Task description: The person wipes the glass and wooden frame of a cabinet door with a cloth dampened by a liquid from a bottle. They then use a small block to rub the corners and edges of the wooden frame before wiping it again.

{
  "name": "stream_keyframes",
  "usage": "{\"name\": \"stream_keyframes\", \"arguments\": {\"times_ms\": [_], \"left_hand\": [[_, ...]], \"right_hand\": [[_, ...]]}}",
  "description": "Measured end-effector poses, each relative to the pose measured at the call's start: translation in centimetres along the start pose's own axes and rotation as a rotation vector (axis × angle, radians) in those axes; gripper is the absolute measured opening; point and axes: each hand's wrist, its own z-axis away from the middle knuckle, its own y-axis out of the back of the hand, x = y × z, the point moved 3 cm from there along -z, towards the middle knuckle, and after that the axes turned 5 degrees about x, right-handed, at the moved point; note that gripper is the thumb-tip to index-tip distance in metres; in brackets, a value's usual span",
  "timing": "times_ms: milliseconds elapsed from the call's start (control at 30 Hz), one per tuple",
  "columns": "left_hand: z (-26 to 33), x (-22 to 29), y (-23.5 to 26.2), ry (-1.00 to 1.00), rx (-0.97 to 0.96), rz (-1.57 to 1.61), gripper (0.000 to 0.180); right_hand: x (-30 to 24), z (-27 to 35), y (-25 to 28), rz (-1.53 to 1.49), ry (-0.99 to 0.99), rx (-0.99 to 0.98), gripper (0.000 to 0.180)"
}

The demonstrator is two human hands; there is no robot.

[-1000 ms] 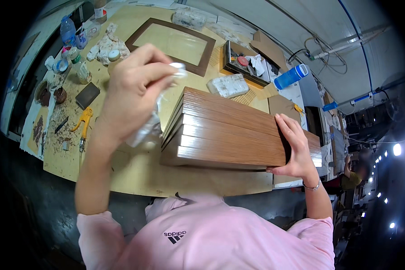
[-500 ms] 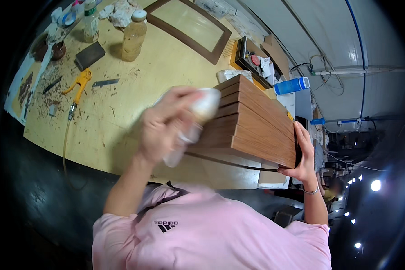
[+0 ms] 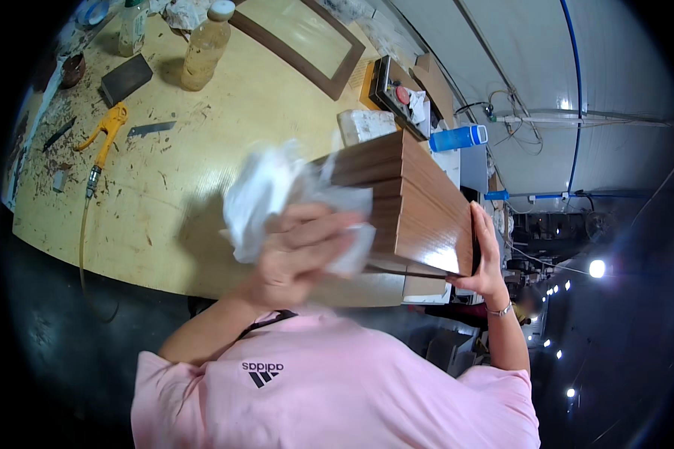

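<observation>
Left hand (image 3: 296, 251) is closed around a crumpled white cloth (image 3: 273, 187), pressing it against the near edge of the stack of brown boards (image 3: 419, 202) just to its right. Right hand (image 3: 483, 258) clasps the stack's far end, fingers wrapped round it. I'd say firm, even strokes along the grain would serve best, with that far grip kept steady so the boards don't slide apart.

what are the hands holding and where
Left hand clutches a crumpled white cloth against the wooden frame; right hand grips the frame's far end.
</observation>
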Motion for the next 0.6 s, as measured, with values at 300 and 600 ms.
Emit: {"name": "stream_keyframes", "arguments": {"times_ms": [300,600], "left_hand": [[-7.8,0.8,0.9,-0.174,-0.119,0.047,0.049],[1.0,-9.1,3.1,0.852,0.075,0.234,0.042]], "right_hand": [[-0.2,-0.1,-0.1,-0.092,-0.104,0.014,0.120],[-0.6,0.0,0.2,-0.076,-0.097,0.036,0.116]]}}
